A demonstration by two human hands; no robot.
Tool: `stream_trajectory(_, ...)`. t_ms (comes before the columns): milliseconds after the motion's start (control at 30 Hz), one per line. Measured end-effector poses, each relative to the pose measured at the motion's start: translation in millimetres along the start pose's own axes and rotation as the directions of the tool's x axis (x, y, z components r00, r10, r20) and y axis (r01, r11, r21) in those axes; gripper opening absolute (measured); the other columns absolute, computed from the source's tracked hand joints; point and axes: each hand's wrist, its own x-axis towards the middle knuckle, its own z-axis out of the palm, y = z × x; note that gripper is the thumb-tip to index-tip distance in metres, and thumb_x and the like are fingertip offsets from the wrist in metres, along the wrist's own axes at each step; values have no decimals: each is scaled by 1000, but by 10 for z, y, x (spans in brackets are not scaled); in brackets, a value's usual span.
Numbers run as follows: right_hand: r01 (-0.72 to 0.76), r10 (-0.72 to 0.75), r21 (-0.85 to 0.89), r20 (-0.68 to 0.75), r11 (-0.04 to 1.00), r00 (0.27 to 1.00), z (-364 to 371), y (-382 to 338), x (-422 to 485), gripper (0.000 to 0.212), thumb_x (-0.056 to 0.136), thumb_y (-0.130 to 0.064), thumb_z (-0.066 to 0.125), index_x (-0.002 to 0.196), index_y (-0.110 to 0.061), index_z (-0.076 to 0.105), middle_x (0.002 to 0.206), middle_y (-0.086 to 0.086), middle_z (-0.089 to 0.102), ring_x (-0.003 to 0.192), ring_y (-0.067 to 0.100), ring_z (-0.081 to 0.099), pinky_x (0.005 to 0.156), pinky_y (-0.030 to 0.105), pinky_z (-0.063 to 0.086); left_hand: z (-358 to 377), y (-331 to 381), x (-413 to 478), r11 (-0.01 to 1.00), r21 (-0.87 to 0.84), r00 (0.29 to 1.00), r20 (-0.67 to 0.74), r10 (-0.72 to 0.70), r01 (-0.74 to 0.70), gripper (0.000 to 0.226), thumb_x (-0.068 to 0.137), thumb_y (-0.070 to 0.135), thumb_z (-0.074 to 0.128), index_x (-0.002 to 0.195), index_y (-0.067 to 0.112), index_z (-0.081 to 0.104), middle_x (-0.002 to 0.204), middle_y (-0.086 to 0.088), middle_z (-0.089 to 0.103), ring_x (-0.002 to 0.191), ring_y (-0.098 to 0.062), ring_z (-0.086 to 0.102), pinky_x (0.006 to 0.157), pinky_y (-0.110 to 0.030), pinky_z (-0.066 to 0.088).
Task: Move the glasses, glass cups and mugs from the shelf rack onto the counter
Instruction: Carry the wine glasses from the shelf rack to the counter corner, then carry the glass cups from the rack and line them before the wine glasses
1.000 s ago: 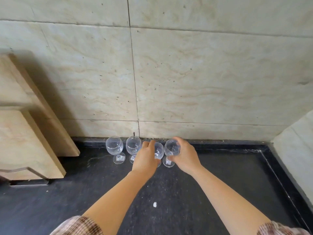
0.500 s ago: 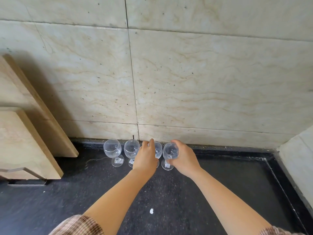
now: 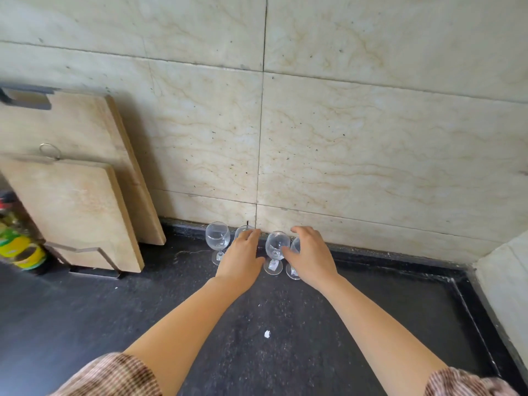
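Because the four glasses standing along the wall on the counter are light, slick and fragile, I would grip their bowls, my left hand and right hand spread loosely over them.

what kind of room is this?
Most likely a home kitchen: dark stone counter against a marble-tiled wall, wooden cutting boards leaning in a rack, and stemmed glasses lined up along the wall.
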Motion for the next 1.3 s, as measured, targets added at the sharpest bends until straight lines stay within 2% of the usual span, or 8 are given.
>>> stream_trajectory(67, 50, -49, -10, 22, 999, 999, 55, -238, -78, 41, 89, -34, 60, 126, -16, 53, 131, -2, 53, 122, 18, 45, 89, 31, 40, -218, -125, -222, 1000, 17, 999, -45, -3, 4, 53, 88, 20, 55, 139, 22, 40, 140, 0, 45, 109, -25, 55, 79, -37, 50)
stream_trajectory(167, 148, -147, -15, 77, 989, 986, 192, -678, -250, 39, 90, -36, 58, 123, -16, 53, 127, 0, 54, 119, 19, 45, 82, 29, 37, -561, -393, -629, 996, 53, 992, -113, -62, 69, 49, 88, 28, 55, 135, 23, 45, 134, -1, 49, 117, -21, 50, 86, -38, 50)
stream_trajectory(333, 309, -306, 14, 187, 951, 933, 470, -1497, -716, 46, 91, -40, 55, 130, -17, 49, 133, -1, 51, 123, 19, 43, 93, 34, 41, -1103, -899, -1509, 970, 41, 949, -221, -226, 241, 47, 89, 37, 50, 133, 22, 46, 134, 0, 49, 118, -22, 50, 87, -37, 49)
stream_trajectory(467, 476, -464, 15, 251, 879, 850, 702, -2308, -1319, 43, 91, -41, 54, 127, -17, 50, 129, 0, 53, 121, 22, 43, 91, 35, 43, -1558, -1351, -2477, 925, 40, 865, -369, -339, 379, 43, 89, 39, 48, 128, 21, 51, 127, -2, 52, 116, -23, 49, 84, -36, 47)
stream_trajectory(667, 630, -610, 51, 325, 775, 723, 1036, -3422, -2628, 51, 90, -43, 54, 133, -17, 46, 136, 2, 49, 126, 22, 43, 100, 39, 42, -2063, -1863, -4266, 851, -4, 727, -517, -451, 525, 45, 89, 40, 50, 129, 19, 51, 127, -5, 53, 117, -24, 49, 88, -36, 46)
stream_trajectory(967, 841, -826, 151, 340, 519, 449, 1465, -4944, -4742, 49, 88, -39, 56, 127, -11, 50, 127, 9, 54, 120, 28, 45, 97, 41, 42, -2590, -2225, -6903, 683, -79, 471, -666, -578, 726, 37, 85, 33, 53, 116, 14, 58, 120, -12, 55, 118, -31, 50, 93, -41, 46)
stream_trajectory(1067, 892, -874, 167, 339, 420, 347, 1636, -5433, -5389, 47, 86, -37, 58, 124, -10, 52, 126, 12, 56, 119, 31, 47, 98, 41, 40, -2756, -2343, -7688, 580, -97, 366, -689, -625, 809, 40, 86, 33, 52, 122, 16, 57, 122, -12, 55, 118, -30, 49, 92, -39, 44)
stream_trajectory(1300, 964, -925, 193, 366, 181, 100, 2095, -6537, -6677, 57, 88, -43, 54, 135, -14, 43, 137, 9, 48, 128, 28, 41, 104, 43, 37, -3194, -2723, -9226, 401, -198, 131, -741, -659, 894, 39, 87, 37, 50, 121, 17, 54, 120, -8, 53, 116, -26, 47, 87, -38, 44)
